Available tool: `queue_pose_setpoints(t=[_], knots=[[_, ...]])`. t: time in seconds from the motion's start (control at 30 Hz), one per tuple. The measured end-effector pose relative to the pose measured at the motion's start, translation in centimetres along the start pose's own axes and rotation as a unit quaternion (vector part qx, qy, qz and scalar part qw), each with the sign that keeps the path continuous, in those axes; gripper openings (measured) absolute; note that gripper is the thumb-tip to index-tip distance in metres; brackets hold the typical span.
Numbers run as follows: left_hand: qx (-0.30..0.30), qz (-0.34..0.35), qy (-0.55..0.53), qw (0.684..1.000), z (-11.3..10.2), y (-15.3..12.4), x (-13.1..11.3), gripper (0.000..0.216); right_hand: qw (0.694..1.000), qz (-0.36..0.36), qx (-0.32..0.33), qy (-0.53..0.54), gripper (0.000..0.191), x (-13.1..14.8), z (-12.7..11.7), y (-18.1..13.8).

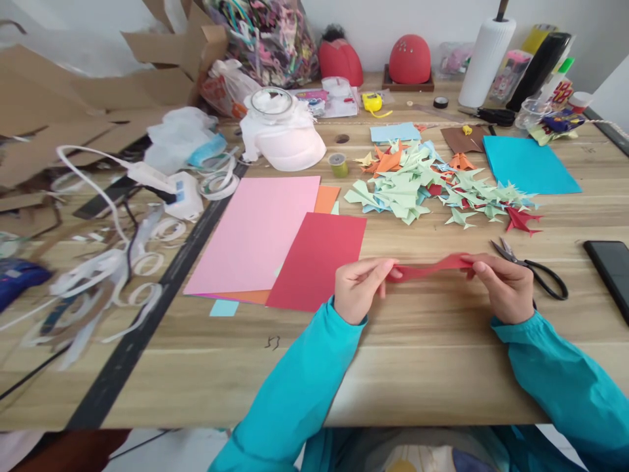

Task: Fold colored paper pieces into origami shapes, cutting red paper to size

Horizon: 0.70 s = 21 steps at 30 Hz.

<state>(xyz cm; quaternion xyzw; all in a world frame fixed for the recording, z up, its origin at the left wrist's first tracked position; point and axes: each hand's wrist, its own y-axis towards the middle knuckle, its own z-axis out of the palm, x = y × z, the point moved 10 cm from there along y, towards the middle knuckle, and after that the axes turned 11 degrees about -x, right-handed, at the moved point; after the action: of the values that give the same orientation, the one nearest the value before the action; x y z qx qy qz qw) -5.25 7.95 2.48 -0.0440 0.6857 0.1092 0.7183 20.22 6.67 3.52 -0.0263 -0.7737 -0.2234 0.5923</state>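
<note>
A strip of red paper [430, 268] stretches between my two hands above the wooden table. My left hand [361, 285] pinches its left end, and my right hand [504, 285] pinches the other end. The strip's middle is slightly blurred. Left of my left hand lies a red paper sheet [319, 262], partly over a larger pink sheet [260, 229], with orange paper [328, 198] showing beneath. Black-handled scissors [538, 265] lie just behind and to the right of my right hand. Beyond both hands spreads a pile of folded paper pieces [403, 187], mostly pale green, some orange, blue and red.
A phone [612, 272] lies at the right edge. A turquoise sheet [531, 164], a small spool [338, 165] and a yellow tape measure [372, 103] sit farther back. White cables [98, 269] and cardboard boxes [98, 95] crowd the left. The table's front edge [432, 419] runs under my forearms.
</note>
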Motion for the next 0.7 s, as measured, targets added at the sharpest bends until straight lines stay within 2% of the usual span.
queue_pose_setpoints(t=[0.1,0.17,0.3,0.37,0.53,0.6,0.7], knots=[[0.007,0.01,-0.009,1.0,0.2,-0.1,-0.1,0.03,1.0,-0.014,-0.015,-0.006,0.016,0.5,-0.2,-0.1],[-0.011,-0.011,-0.027,1.0,0.0,0.0,0.5,0.031,1.0,0.0,-0.025,-0.014,0.012,0.2,-0.3,-0.1],[-0.06,-0.097,-0.078,0.99,-0.5,0.4,2.8,0.065,1.0,0.015,-0.005,-0.02,0.016,-0.3,0.1,-0.4],[-0.07,-0.14,-0.112,0.981,-0.4,0.5,3.8,0.072,1.0,0.014,0.016,-0.012,0.024,-0.2,0.4,-0.6],[-0.022,-0.169,-0.144,0.975,1.0,0.3,4.5,0.046,0.991,0.071,0.099,0.054,0.066,-0.5,2.0,-1.1],[-0.016,-0.165,-0.135,0.977,1.0,0.0,4.5,0.038,0.985,0.108,0.116,0.071,0.069,-0.9,2.5,-1.2],[-0.003,-0.162,-0.101,0.982,1.1,-0.4,4.3,0.031,0.979,0.154,0.09,0.096,0.061,-1.8,2.5,-0.9]])
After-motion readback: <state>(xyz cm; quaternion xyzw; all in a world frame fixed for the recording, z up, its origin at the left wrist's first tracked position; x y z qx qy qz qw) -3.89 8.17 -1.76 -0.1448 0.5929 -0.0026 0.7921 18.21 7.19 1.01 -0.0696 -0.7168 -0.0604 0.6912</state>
